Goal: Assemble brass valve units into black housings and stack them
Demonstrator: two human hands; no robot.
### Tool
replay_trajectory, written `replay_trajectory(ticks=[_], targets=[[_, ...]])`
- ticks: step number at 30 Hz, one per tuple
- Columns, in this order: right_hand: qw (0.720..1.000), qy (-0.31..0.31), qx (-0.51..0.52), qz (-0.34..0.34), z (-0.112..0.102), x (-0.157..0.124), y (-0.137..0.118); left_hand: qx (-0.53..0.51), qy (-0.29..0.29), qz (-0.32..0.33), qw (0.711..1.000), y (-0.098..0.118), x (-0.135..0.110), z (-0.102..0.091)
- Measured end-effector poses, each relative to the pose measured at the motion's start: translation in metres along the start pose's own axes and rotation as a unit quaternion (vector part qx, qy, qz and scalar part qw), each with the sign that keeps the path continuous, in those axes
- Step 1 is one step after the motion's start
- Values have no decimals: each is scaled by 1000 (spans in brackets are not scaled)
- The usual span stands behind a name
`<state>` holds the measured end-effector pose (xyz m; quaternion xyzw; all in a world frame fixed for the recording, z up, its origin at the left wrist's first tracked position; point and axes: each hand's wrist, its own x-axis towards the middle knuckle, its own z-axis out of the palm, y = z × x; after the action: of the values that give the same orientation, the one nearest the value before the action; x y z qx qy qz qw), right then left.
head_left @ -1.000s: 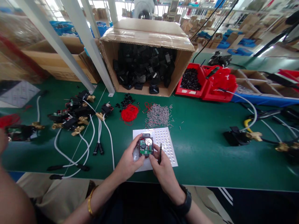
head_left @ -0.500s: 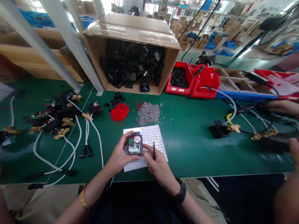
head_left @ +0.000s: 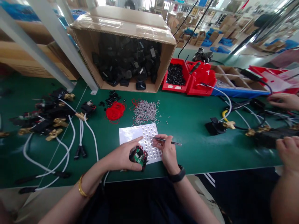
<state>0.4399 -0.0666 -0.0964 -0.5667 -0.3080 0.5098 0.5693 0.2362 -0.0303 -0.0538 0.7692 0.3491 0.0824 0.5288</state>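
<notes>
My left hand [head_left: 122, 155] holds a small black module with a green circuit board [head_left: 139, 155] low over the near edge of a white sheet [head_left: 130, 134] dotted with small clear pads. My right hand [head_left: 166, 150] grips thin dark tweezers [head_left: 166, 141], their tip on the dotted part of the sheet [head_left: 150, 137]. The module is tilted, board side facing right.
Beyond the sheet lie a pile of small metal pins [head_left: 146, 112], a red wire bundle [head_left: 115, 111] and small black parts [head_left: 112, 98]. An open cardboard box [head_left: 121, 28] of black housings stands behind. Brass-fitted units with white cables [head_left: 53, 121] lie left. Another person's hands [head_left: 288, 149] work at right, by red bins [head_left: 187, 77].
My left hand has lowered and tilted the module toward the table's near edge. My right hand has left the module and swung the tweezers flat onto the dotted sheet.
</notes>
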Motion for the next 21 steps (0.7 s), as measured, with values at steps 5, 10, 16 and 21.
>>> replay_trajectory(ticks=[5, 10, 16, 21], targets=[[993, -3, -120, -6, -14, -36, 8, -40, 8, -24, 999, -9, -14, 14], [1000, 5, -22, -3, -13, -33, 8, -71, 14, -36, 997, -10, -18, 18], [995, -64, -5, -81, 5, 49, -12, -84, -7, -42, 996, -8, -13, 8], [980, -62, -70, -174, 14, 59, -22, -69, 27, -1, 997, -9, -10, 4]])
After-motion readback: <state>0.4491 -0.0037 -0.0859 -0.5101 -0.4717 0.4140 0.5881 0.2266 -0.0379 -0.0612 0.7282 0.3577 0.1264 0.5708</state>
